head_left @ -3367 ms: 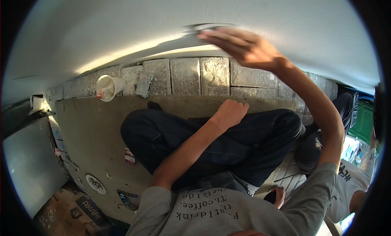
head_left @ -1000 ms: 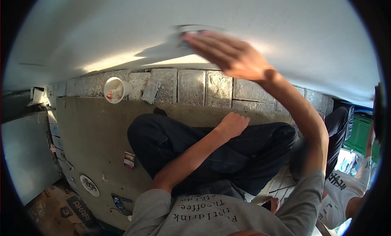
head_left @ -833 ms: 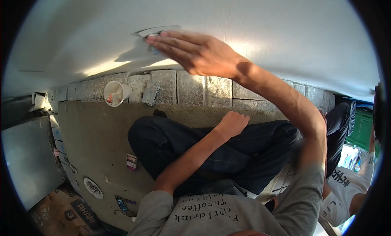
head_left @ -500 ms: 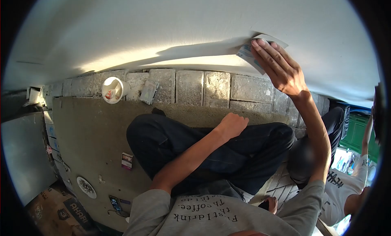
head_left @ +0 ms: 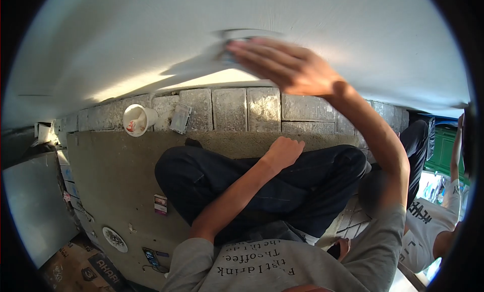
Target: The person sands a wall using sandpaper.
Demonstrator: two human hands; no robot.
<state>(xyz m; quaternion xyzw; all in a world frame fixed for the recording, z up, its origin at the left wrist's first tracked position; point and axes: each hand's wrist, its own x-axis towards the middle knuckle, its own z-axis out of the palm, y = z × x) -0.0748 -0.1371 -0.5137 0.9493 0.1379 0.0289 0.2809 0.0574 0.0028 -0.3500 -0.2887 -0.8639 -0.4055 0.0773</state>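
Note:
My right hand [head_left: 287, 65], smeared by motion, presses a folded sheet of sandpaper [head_left: 233, 51] against the smooth pale wall [head_left: 166, 35]. Its fingers stretch together over the sheet, which is mostly hidden beneath them. My left hand [head_left: 285, 152] rests on my lap over dark trousers [head_left: 252, 191], curled into a loose fist with nothing showing in it.
On the ledge of grey blocks [head_left: 229, 110] stand a white tub [head_left: 149, 116] and a flat grey piece [head_left: 180, 118]. A small pack [head_left: 160, 205], a round dish [head_left: 115, 239] and a phone [head_left: 151, 258] lie on the floor. Another person [head_left: 428, 216] is at the right.
My right hand has swept left along the wall with the sandpaper under its fingers. My left hand stays closed on my lap.

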